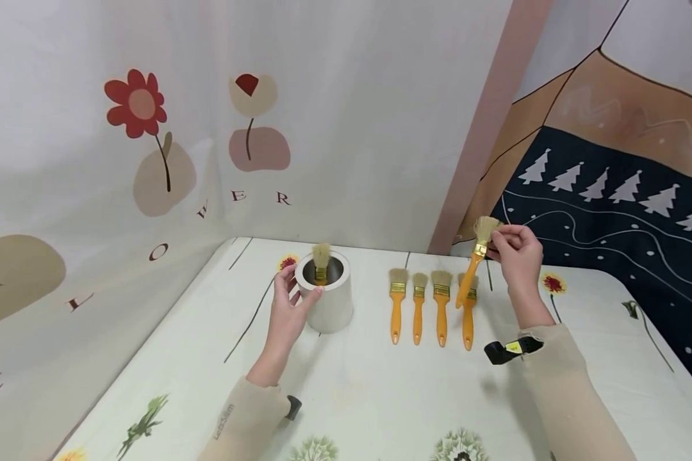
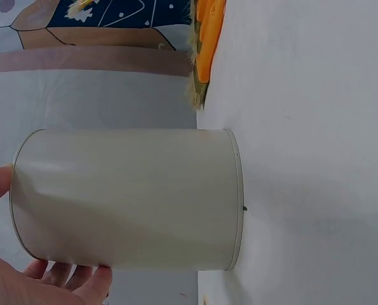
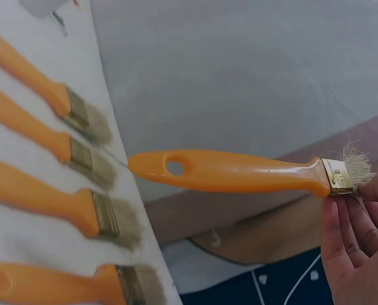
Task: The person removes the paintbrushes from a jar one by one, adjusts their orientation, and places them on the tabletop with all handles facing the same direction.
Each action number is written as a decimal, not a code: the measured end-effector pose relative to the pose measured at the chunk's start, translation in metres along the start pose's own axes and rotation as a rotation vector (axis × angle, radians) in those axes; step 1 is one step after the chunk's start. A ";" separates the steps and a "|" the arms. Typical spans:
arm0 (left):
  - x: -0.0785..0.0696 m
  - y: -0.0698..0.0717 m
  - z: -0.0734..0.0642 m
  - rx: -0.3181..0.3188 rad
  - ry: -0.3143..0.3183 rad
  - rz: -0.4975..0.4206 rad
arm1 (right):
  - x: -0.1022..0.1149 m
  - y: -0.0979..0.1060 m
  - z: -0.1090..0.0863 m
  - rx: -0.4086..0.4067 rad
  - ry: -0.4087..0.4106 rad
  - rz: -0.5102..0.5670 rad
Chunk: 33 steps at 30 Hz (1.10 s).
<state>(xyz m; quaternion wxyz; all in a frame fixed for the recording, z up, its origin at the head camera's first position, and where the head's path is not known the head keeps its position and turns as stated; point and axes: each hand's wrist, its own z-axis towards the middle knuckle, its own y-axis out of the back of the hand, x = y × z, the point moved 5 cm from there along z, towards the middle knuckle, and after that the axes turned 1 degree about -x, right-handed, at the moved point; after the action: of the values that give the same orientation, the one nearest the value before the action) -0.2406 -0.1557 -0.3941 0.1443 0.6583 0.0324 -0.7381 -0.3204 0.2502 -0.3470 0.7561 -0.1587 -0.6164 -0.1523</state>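
My left hand (image 1: 290, 315) grips a pale cylindrical can (image 1: 330, 312) by its rim and side as it stands on the table. One paintbrush (image 1: 321, 257) stands in the can, bristles up. In the left wrist view the can (image 2: 125, 200) fills the middle, thumb at the top rim and fingers along the side. My right hand (image 1: 518, 256) pinches another paintbrush (image 3: 239, 171) near its bristles and metal band, its orange handle pointing down above the table. Below it, several more orange-handled paintbrushes (image 1: 441, 307) lie in a row, bristles away from me.
The table wears a white flower-printed cloth (image 1: 369, 397). A pale curtain (image 1: 346, 128) with printed flowers and letters hangs behind and to the left. At the right back hangs a dark cloth (image 1: 611, 218) with white trees.
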 end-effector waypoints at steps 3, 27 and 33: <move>0.000 0.001 -0.001 0.000 -0.003 -0.003 | -0.008 0.007 0.005 -0.013 -0.041 0.002; 0.000 0.001 0.000 0.002 -0.022 0.009 | -0.108 0.048 0.033 0.127 -0.304 -0.507; 0.000 0.000 0.000 -0.002 -0.019 0.007 | -0.102 0.048 0.017 0.149 -0.332 -0.540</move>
<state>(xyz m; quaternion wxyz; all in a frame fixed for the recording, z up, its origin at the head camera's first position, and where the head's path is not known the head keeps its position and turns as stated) -0.2409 -0.1560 -0.3945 0.1479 0.6513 0.0296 -0.7437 -0.3348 0.3043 -0.4460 0.5872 0.0437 -0.7604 -0.2740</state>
